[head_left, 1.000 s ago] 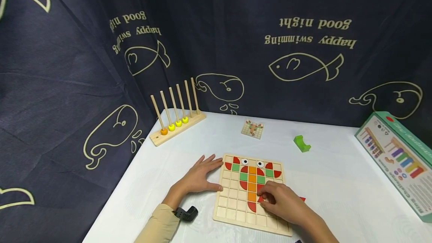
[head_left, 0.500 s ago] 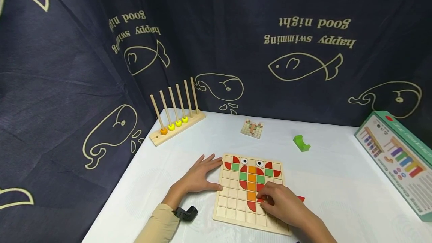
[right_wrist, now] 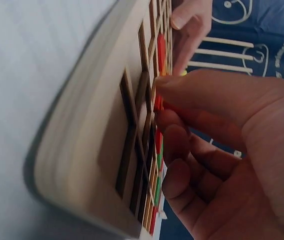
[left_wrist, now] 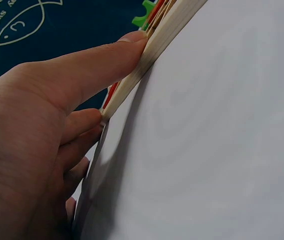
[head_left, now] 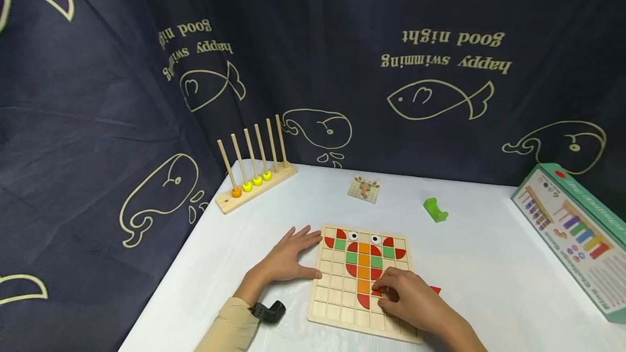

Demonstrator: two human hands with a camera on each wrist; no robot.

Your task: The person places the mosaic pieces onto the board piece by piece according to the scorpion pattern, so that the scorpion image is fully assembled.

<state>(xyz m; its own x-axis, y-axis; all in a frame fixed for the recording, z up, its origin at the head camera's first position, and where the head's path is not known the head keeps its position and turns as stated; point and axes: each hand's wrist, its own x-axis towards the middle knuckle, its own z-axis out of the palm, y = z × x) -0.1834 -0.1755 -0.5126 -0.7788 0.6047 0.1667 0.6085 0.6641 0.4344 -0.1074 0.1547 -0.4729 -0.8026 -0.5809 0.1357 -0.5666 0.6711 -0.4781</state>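
Observation:
A wooden grid board (head_left: 335,311) lies on the white table. On it are several red quarter-circle tiles, green and orange square tiles, and two round eye tiles (head_left: 375,239). My right hand (head_left: 408,292) is over the board's lower right part, fingers curled, pinching a red tile (head_left: 376,293) beside the lowest orange square (head_left: 363,286). Thumb and fingers partly hide this tile; in the right wrist view, red (right_wrist: 158,102) shows between them. My left hand (head_left: 288,257) rests at the board's left edge, fingers spread, the thumb (left_wrist: 131,37) touching the rim in the left wrist view.
A small pattern card (head_left: 364,189) lies behind the board. Farther left stands a peg rack (head_left: 259,186) with orange and yellow rings. A green curved block (head_left: 434,209) and a game box (head_left: 569,238) are to the right. Red tile corners (head_left: 435,290) show beyond my right hand.
The red tile under my right fingertips has turned and sits lower, in line with the cell beside the orange square. My left hand stays in place. The head view has shifted slightly.

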